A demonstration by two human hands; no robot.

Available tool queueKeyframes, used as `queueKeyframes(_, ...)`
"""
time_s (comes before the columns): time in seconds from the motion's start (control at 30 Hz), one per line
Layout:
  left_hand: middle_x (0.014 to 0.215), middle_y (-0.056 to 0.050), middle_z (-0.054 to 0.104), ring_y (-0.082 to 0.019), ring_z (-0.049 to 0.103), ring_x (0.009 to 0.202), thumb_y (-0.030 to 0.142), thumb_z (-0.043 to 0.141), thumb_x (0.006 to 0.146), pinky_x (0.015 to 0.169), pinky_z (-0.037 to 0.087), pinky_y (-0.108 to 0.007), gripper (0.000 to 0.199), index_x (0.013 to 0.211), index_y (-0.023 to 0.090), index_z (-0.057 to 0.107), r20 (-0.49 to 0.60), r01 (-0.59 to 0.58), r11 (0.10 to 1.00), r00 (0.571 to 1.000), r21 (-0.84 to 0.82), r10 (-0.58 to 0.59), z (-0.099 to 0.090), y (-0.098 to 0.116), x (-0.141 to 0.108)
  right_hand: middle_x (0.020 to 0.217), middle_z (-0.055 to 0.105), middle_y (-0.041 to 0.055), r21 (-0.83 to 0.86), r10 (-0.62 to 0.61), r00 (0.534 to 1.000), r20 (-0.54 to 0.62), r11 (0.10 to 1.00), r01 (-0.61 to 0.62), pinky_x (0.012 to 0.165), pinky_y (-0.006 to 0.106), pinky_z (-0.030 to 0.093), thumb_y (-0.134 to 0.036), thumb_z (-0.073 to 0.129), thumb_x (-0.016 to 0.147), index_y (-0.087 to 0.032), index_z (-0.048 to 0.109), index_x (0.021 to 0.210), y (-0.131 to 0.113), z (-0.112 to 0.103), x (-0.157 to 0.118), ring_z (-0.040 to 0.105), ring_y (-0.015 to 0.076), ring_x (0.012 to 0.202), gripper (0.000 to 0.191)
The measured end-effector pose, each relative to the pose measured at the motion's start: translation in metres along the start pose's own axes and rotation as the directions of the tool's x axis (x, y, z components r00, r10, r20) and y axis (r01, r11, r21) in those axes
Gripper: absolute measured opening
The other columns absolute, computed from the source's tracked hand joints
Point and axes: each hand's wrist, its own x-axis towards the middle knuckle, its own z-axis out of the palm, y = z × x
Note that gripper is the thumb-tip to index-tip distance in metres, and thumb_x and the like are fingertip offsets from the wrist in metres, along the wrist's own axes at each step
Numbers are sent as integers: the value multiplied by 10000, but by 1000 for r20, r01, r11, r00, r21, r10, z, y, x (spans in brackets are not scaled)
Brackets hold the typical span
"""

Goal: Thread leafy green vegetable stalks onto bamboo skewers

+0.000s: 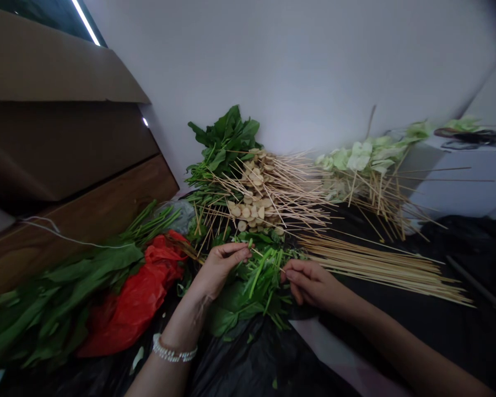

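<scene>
Thumb and fingers of my left hand [225, 264] pinch a small green stem piece [250, 242] at the end of a thin wooden skewer [258, 252]. My right hand [310, 280] is closed on the other end of that skewer. Under and between both hands lies a heap of cut green stems and leaves [260, 281] on black plastic. A bundle of bare skewers [392, 267] lies to the right of the heap. Behind my hands are many skewers threaded with pale round slices [252, 212].
Leafy greens [227, 135] stand against the wall. Skewered pale green leaves [359, 157] lie at the back right. A red plastic bag [138, 298] and long leaves [62, 298] are at the left, beside a wooden board and cardboard box [62, 138].
</scene>
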Motion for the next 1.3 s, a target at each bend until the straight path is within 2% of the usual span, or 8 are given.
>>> queueKeyframes(0.17,765,-42,754,-130,614,681,360,887,549,720,470,-262,321,798,180,797,-20,0,999,1000,38,1,0,0,-1,476,511,-73,-29,-11,1000,2,1000,11,369,201,155,-471,472,917,-194,548,884,1,0,1,276,66,353,289)
queueKeyframes(0.6,750,-22,757,-115,612,668,328,908,507,691,453,-236,292,736,188,793,-35,34,999,999,41,-33,0,1,-2,471,506,-69,-40,6,1000,-9,999,-7,372,196,159,-476,479,906,-185,562,875,-1,2,0,265,66,360,304)
queueKeyframes(0.8,687,-18,741,-111,604,626,302,923,454,678,456,-238,307,692,170,780,-41,93,995,995,30,-92,2,5,-3,480,517,-60,-119,15,1000,-17,993,-17,381,192,186,-452,471,901,-184,554,864,-6,4,-1,292,72,374,283)
queueKeyframes(1.0,672,-34,725,-109,591,598,308,922,450,627,445,-231,328,693,146,771,8,162,986,987,37,-162,1,4,-3,500,541,-44,-195,-33,998,-49,981,23,412,193,227,-408,452,924,-191,567,844,-5,7,-2,337,85,412,259)
queueKeyframes(1.17,653,-40,716,-110,558,563,354,895,493,571,414,-229,311,693,146,778,64,128,978,988,163,-140,-2,5,-3,497,551,-41,-250,-43,997,-56,968,28,450,208,269,-381,453,931,-197,582,826,-2,8,-1,377,101,431,247)
queueKeyframes(1.3,618,-17,704,-108,553,563,345,890,496,572,399,-224,270,664,169,773,85,124,977,986,172,-140,-4,6,-4,504,557,-43,-261,-43,998,-40,965,31,470,212,288,-370,454,935,-198,579,823,-3,8,-2,393,103,440,241)
